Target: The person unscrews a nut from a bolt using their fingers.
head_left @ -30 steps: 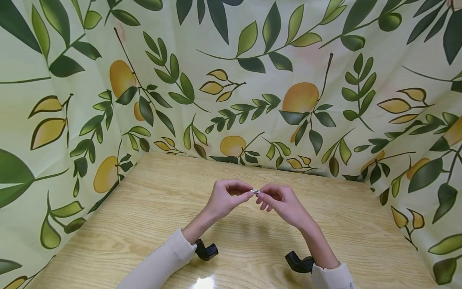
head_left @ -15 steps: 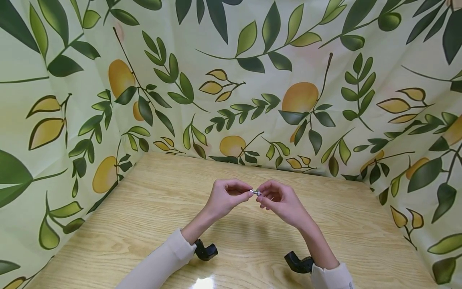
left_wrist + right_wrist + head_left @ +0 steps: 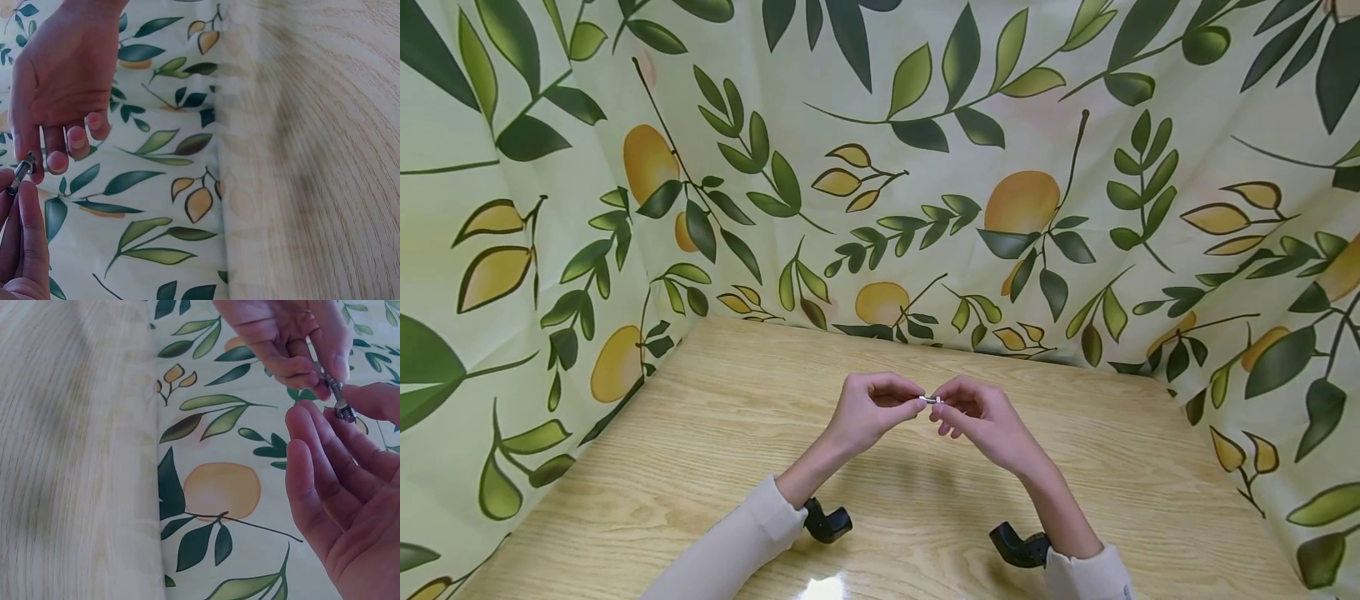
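A small silver bolt (image 3: 929, 400) is held level between the two hands, above the wooden table. My left hand (image 3: 867, 417) pinches the bolt's left end between thumb and forefinger. At the other end, the thumb and forefinger of my right hand (image 3: 992, 427) are around a metal nut (image 3: 342, 409), and the threaded tip pokes out past it in the right wrist view. The right hand's other fingers are loosely bent and apart from the bolt. Fingertips of the left hand (image 3: 306, 344) cover the bolt's head.
The wooden table (image 3: 737, 400) lies under both hands. A cloth printed with leaves and fruit (image 3: 880, 167) hangs behind and at the sides. Black wrist mounts (image 3: 829, 522) stick out from both wrists.
The right thumb and forefinger shift slightly about the nut, uncovering more of it half a second ago and closing in again now. The left hand stays still.
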Motion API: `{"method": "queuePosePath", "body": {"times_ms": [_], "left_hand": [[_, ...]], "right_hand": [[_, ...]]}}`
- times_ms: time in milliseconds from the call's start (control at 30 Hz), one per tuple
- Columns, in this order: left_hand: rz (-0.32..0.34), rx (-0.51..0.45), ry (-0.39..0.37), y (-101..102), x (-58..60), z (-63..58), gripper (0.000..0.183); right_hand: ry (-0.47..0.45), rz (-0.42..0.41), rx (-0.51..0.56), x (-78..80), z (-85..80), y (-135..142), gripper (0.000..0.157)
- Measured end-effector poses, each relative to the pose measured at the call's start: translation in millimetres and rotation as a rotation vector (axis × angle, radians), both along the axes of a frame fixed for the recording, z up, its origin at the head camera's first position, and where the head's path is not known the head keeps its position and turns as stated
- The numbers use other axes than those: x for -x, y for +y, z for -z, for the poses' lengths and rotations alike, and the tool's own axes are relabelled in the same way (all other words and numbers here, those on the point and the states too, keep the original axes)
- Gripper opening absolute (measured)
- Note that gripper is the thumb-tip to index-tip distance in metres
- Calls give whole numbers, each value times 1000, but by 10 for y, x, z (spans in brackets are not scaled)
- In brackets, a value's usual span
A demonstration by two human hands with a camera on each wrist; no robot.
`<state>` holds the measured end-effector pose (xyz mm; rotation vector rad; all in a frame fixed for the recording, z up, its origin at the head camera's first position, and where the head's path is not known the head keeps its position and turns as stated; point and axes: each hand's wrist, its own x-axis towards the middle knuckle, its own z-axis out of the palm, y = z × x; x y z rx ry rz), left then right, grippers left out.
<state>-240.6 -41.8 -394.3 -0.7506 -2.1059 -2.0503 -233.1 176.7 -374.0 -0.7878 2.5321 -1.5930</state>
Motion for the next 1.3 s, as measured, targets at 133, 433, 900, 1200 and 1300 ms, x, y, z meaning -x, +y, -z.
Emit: {"method": "queuePosePath", "body": {"times_ms": [133,433,900,1200,1300], "left_hand": [[-1,4,-5,-1,-8,-12,14],[-3,-5,6,-12,-19,-9,13],[15,-31,-7,-4,-23,-12,16],[10,-8,-4,0,-21,-19,15],[8,-7,-7,3,-22,-22,14]], "right_hand": [[28,8,7,-9,-2,-7,15],[10,15,1,-3,3,-5,25],[36,-4,9,-14,-17,-13,13],[63,26,27,-9,7,-11,17],[73,26,37,-3,12,-12,18]]}}
